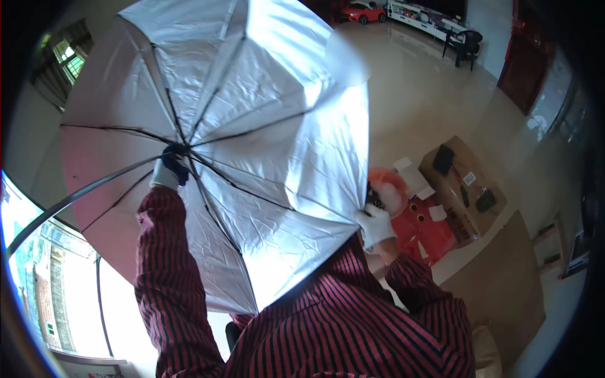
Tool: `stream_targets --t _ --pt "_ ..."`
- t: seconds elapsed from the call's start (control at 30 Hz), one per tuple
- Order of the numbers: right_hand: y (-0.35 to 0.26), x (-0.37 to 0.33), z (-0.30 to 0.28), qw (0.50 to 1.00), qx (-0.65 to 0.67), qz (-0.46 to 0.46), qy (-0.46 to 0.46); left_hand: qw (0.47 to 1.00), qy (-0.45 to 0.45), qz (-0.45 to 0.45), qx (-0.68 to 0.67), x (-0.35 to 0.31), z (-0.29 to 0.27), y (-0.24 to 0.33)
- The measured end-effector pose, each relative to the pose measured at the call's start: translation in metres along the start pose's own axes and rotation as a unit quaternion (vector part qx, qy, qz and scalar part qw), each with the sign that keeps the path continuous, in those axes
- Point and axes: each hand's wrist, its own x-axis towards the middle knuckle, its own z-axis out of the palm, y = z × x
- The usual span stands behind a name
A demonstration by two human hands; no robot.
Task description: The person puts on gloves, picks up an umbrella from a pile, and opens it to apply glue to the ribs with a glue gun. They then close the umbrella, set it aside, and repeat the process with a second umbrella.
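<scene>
An opened umbrella [252, 151] with a silvery inner canopy and dark ribs fills the left and middle of the view, its underside facing me. My left hand [169, 167], in a white and dark blue glove, is closed at the hub where the ribs meet. From there a long dark rod [75, 196], seemingly the shaft, runs to the left edge. At the canopy's right rim, my right hand [376, 227] in a white glove pinches the edge near a rib's tip. The fingertips are partly hidden.
Right of my right hand, a cardboard box [495, 189] holds dark items, beside a red package [423, 233] and an orange-pink bundle [387, 189]. Farther off are a black chair [463, 45], a white cabinet [416, 20] and a red toy car [363, 12]. Windows are at left.
</scene>
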Motion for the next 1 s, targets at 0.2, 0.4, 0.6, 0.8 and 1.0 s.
stream_targets --t 0.2,0.4,0.6,0.8,1.0 --pt "-0.086 0.033 -0.022 0.897 0.232 0.375 0.021 0.991 0.095 0.051 0.075 0.007 -0.004 0.027" --pt "-0.077 0.01 -0.027 0.894 0.207 0.397 0.028 0.994 0.109 -0.009 0.013 -0.03 0.076 0.033" --pt "-0.092 0.015 -0.03 0.894 0.199 0.402 -0.006 0.982 0.158 0.071 0.08 -0.087 0.053 -0.009" --pt "-0.119 0.032 -0.033 0.959 0.042 0.205 0.188 0.75 0.286 0.113 0.585 -0.207 0.033 -0.078" --pt "-0.192 0.084 -0.006 0.98 -0.173 -0.099 -0.006 0.712 0.226 0.005 0.665 -0.251 0.054 -0.123"
